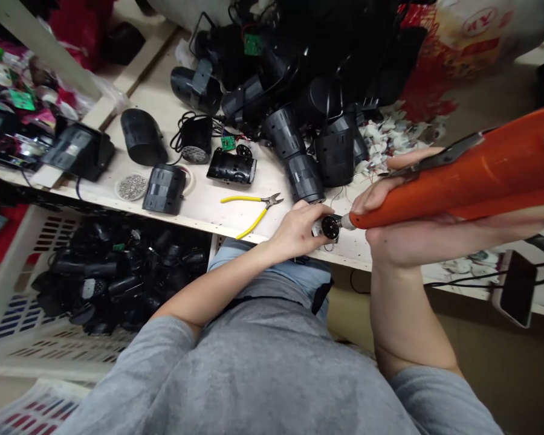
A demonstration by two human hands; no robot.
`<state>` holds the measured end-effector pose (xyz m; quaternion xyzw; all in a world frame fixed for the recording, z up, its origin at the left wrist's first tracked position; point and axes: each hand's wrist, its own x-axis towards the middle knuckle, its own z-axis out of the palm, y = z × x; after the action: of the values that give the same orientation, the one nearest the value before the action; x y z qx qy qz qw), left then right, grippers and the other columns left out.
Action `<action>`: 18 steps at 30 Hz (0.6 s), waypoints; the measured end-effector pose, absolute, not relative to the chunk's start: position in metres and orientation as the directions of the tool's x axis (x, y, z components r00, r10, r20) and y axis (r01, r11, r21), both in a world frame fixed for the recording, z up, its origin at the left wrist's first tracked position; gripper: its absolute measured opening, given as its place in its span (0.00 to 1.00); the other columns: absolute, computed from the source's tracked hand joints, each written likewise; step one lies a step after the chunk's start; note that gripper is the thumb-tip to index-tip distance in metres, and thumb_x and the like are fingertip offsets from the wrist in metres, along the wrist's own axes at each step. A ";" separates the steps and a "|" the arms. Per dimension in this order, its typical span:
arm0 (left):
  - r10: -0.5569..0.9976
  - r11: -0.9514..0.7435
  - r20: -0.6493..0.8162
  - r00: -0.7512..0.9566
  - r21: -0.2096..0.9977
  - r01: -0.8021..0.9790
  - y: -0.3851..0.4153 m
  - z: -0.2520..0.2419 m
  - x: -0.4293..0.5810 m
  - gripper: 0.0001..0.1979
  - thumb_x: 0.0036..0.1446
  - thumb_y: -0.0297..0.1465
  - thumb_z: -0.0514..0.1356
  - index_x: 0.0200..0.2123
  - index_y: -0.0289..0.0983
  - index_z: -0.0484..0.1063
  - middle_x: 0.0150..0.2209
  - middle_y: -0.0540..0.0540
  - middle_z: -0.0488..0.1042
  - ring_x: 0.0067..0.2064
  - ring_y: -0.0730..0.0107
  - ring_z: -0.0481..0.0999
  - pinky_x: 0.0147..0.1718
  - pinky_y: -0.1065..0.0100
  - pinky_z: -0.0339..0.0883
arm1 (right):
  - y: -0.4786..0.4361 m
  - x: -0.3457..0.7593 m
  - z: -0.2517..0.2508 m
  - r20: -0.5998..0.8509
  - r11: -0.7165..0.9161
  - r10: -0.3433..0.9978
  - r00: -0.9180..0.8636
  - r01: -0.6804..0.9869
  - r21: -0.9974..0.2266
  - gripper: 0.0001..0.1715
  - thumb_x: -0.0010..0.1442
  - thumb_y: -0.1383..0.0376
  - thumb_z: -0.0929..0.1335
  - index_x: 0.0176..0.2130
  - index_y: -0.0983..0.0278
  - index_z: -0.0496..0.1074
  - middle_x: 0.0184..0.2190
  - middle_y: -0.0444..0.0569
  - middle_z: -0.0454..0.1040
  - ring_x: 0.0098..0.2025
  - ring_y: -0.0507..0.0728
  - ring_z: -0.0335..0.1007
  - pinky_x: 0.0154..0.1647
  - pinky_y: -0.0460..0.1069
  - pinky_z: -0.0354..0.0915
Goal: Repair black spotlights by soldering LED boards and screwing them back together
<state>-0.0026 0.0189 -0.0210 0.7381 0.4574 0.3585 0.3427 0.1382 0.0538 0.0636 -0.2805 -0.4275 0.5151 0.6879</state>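
My right hand point(417, 232) is wrapped round an orange electric screwdriver point(471, 172), with a finger on its metal lever. The tool's tip meets a small round black part point(330, 227) at the front edge of the wooden bench point(208, 205). My left hand point(299, 231) is closed on that small part and steadies it on the bench. Thin wires hang from the part.
Yellow-handled cutters point(252, 211) lie left of my hands. Several black cylindrical housings point(299, 163) are piled behind them, and a dish of screws point(132, 186) sits at the left. A white crate point(95, 284) under the bench holds black parts. A phone point(517, 289) lies at the right.
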 end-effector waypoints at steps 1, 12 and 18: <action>0.922 -0.344 0.216 0.321 0.837 0.426 0.019 -0.021 -0.002 0.22 0.54 0.33 0.68 0.52 0.46 0.75 0.49 0.47 0.80 0.49 0.57 0.75 0.49 0.56 0.70 | 0.054 0.138 0.065 0.358 0.370 0.927 0.113 -0.447 -0.815 0.62 0.50 0.22 0.39 0.31 0.60 0.75 0.17 0.50 0.71 0.14 0.53 0.67 0.08 0.49 0.64; 0.915 -0.381 0.245 0.321 0.789 0.482 0.021 -0.025 -0.002 0.20 0.54 0.32 0.70 0.50 0.40 0.75 0.45 0.44 0.80 0.46 0.60 0.75 0.46 0.60 0.71 | 0.045 0.134 0.074 0.443 0.455 0.890 0.105 -0.166 -0.875 0.55 0.53 0.22 0.48 0.34 0.60 0.76 0.20 0.47 0.67 0.17 0.54 0.66 0.14 0.51 0.61; 0.887 -0.453 0.339 0.313 0.768 0.453 0.022 -0.035 -0.001 0.19 0.53 0.31 0.71 0.48 0.36 0.74 0.44 0.44 0.80 0.45 0.62 0.76 0.45 0.62 0.71 | 0.044 0.141 0.075 0.458 0.461 0.887 0.060 -0.158 -0.873 0.55 0.55 0.24 0.48 0.35 0.64 0.74 0.24 0.52 0.67 0.19 0.57 0.65 0.16 0.54 0.61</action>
<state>-0.0014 0.0222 -0.0347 0.7599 0.4409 0.3864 0.2810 0.1413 0.0442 0.0749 -0.3283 -0.5553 0.4020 0.6498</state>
